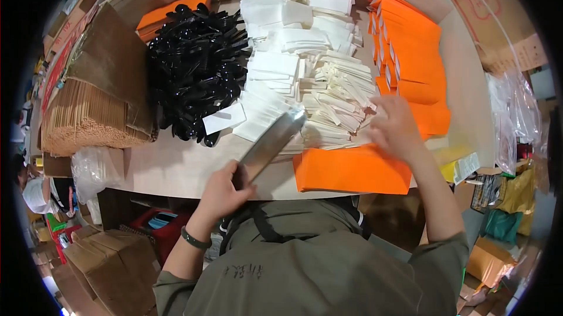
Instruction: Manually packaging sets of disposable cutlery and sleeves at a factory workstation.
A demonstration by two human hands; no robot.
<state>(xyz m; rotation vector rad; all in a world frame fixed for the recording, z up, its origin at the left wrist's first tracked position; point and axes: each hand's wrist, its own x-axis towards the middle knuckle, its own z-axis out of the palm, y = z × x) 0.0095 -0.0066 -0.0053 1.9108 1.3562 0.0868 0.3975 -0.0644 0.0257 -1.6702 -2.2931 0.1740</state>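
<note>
My left hand [225,190] is closed around the near end of a long, flat, shiny grey strip [271,146], perhaps a bundle of plastic sleeves. Its far end slants over the white napkin packets [272,72] in the middle of the table. My right hand [397,127] hangs by a heap of thin pale paper-wrapped pieces [335,96]. The fingers there are bent and blurred, so whether anything is between them is unclear. Just below that hand lies a stack of orange sleeves [353,170] at the table's near edge.
Black plastic spoons [196,70] are piled at the left, with a white card [224,119] on their near side. Beyond them is an orange stack [170,14]. An open carton of wooden sticks [94,114] stands far left. More orange sleeves [413,52] line the right wall.
</note>
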